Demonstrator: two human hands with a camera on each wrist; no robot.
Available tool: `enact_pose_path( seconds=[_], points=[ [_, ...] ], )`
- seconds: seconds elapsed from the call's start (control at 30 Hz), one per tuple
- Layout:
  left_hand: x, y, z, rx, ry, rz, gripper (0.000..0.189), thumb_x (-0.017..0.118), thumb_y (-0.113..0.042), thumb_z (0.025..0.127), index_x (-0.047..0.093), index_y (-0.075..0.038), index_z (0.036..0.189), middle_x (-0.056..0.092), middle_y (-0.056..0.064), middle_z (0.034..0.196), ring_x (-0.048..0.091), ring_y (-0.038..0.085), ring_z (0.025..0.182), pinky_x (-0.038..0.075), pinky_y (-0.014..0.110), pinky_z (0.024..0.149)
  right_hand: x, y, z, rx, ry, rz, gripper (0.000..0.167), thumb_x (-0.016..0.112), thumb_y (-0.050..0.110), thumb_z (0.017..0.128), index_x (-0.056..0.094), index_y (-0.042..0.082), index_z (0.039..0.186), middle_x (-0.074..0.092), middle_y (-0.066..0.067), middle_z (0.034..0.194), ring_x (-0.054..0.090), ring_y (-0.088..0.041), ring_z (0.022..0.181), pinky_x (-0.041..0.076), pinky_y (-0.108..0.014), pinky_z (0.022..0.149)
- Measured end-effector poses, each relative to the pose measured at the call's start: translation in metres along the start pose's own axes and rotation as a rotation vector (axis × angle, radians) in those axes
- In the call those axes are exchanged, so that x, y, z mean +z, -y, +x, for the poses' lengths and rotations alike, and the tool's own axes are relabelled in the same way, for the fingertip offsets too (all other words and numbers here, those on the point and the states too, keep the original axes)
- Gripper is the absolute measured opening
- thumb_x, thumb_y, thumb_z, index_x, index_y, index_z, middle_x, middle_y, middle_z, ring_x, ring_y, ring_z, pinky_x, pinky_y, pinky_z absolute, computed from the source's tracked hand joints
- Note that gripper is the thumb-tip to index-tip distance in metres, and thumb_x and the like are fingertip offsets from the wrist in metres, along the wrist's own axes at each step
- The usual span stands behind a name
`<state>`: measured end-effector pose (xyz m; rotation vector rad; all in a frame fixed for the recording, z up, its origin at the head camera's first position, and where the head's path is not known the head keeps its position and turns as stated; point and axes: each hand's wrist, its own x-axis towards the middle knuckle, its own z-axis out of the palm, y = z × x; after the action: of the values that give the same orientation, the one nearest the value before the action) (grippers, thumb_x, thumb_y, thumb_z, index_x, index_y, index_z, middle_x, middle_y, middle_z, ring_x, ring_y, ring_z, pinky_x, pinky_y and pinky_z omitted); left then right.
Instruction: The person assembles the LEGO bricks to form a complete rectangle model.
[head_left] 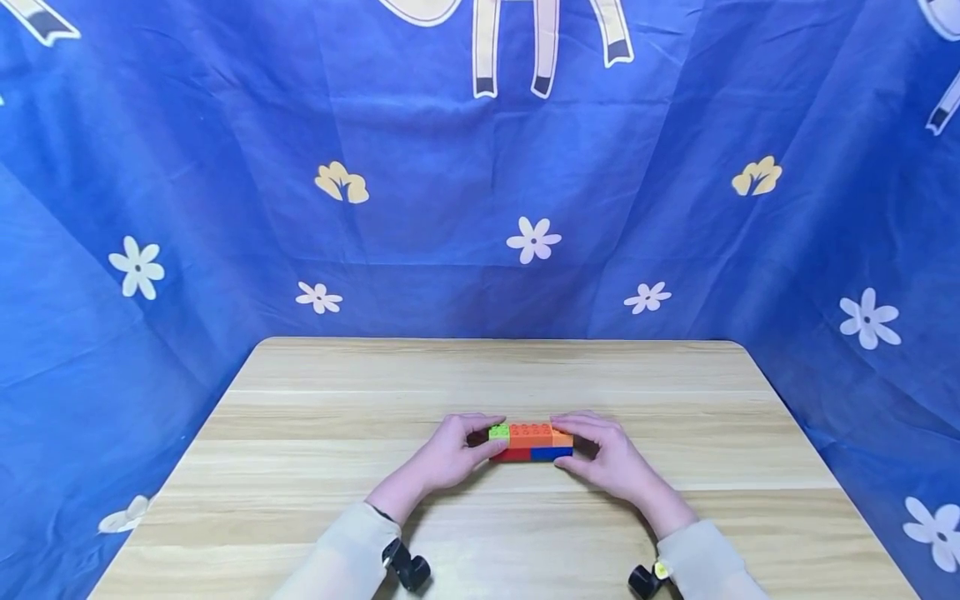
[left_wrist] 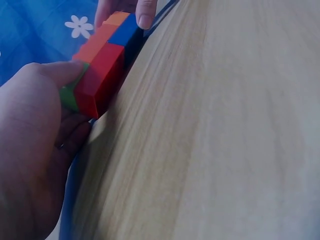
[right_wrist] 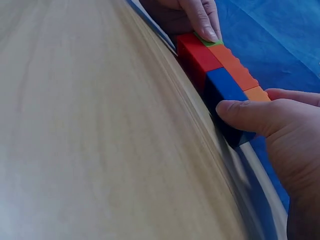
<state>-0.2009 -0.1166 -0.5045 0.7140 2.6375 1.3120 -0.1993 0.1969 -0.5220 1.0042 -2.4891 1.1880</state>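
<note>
A two-layer bar of joined toy building bricks stands near the middle of the table. Its lower layer is a red brick [head_left: 516, 455] beside a blue brick [head_left: 551, 453]. Above them run a small green brick [head_left: 498, 432], a longer red-orange brick [head_left: 531, 436] and a small light-orange brick [head_left: 562, 438]. At the green end my left hand [head_left: 448, 454] grips the bar, thumb on the near side. My right hand [head_left: 613, 458] holds the other end, its thumb against the blue brick [right_wrist: 225, 85] in the right wrist view. Fingers behind the bar are partly hidden.
The bar is on a light wood-grain table [head_left: 337, 392]. A blue cloth [head_left: 427, 208] with flowers and animal legs hangs behind the table and along both sides. Small black cameras [head_left: 408, 568] are strapped at both wrists.
</note>
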Motion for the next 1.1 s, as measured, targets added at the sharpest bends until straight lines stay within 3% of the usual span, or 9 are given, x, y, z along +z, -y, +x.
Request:
enact_pose_path(
  seconds=[0.23, 0.53, 0.7, 1.1],
  points=[
    [-0.0012, -0.001, 0.0, 0.022, -0.014, 0.011, 0.062, 0.072, -0.046, 0.101, 0.062, -0.007, 0.148, 0.063, 0.01, 0.145, 0.056, 0.028, 0.138, 0.042, 0.047, 0.116, -0.0019, 0.0019, 0.0023, -0.008, 0.008, -0.016, 0.058, 0.096, 0.018, 0.081, 0.074, 0.011, 0.134, 0.07, 0.006, 0.135, 0.064, -0.023, 0.127, 0.048, -0.049, 0.11],
    [-0.0054, -0.0079, -0.005, 0.118, -0.069, 0.093, 0.073, 0.094, -0.033, 0.082, 0.065, -0.012, 0.146, 0.062, -0.003, 0.148, 0.054, 0.023, 0.14, 0.038, 0.046, 0.119, -0.003, 0.0052, 0.0034, 0.054, 0.036, -0.021, 0.057, 0.093, 0.021, 0.084, 0.072, 0.011, 0.137, 0.069, 0.006, 0.137, 0.063, -0.023, 0.129, 0.049, -0.049, 0.11],
    [-0.0033, -0.0059, -0.0056, 0.143, -0.075, 0.114, 0.061, 0.094, -0.025, 0.083, 0.071, -0.014, 0.139, 0.067, -0.005, 0.14, 0.059, 0.019, 0.134, 0.042, 0.043, 0.117, -0.003, 0.0054, 0.0034, 0.084, 0.049, -0.018, 0.057, 0.091, 0.022, 0.087, 0.071, 0.011, 0.139, 0.068, 0.004, 0.139, 0.062, -0.023, 0.13, 0.048, -0.048, 0.111],
    [-0.0047, -0.0019, -0.0027, 0.13, -0.073, 0.114, 0.057, 0.091, -0.029, 0.087, 0.072, -0.016, 0.138, 0.069, -0.006, 0.138, 0.06, 0.018, 0.132, 0.043, 0.042, 0.115, -0.0038, 0.0039, 0.0057, 0.139, 0.058, -0.025, 0.06, 0.089, 0.03, 0.089, 0.069, 0.015, 0.143, 0.068, -0.002, 0.14, 0.062, -0.025, 0.131, 0.047, -0.047, 0.112]
  ],
)
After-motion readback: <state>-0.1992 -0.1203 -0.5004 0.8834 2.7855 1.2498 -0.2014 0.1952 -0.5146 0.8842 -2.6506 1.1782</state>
